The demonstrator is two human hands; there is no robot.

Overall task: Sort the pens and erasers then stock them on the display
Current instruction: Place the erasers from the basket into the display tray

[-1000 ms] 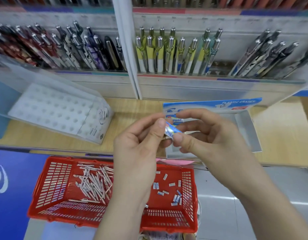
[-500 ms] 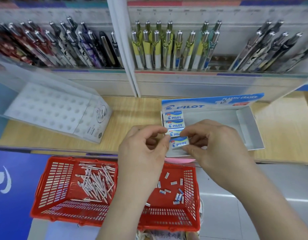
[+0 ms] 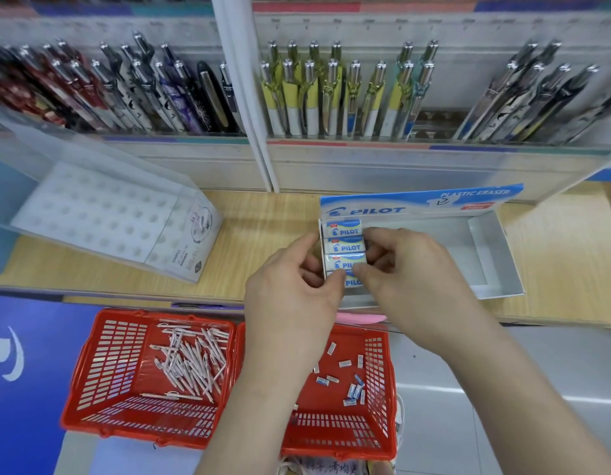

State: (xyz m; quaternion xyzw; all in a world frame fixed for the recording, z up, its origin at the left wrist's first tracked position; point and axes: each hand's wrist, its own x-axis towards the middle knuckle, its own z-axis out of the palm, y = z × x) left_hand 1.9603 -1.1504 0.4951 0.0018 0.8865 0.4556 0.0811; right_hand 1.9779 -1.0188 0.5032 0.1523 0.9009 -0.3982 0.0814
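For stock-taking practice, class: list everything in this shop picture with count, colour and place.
boxed erasers: four, white-blue, column at the display box's left end
display box: one, white, blue header, on the wooden shelf
wooden shelf: one, light brown
racked pens: many, mixed colours, behind the shelf
clear holder: one, white holed insert, shelf's left
red basket: one or two, below the shelf
loose pens: many, whitish, basket's left
loose erasers: roughly ten, white-blue, basket's right
left hand: thumb on the nearest boxed eraser
right hand: fingers curled against the boxed erasers
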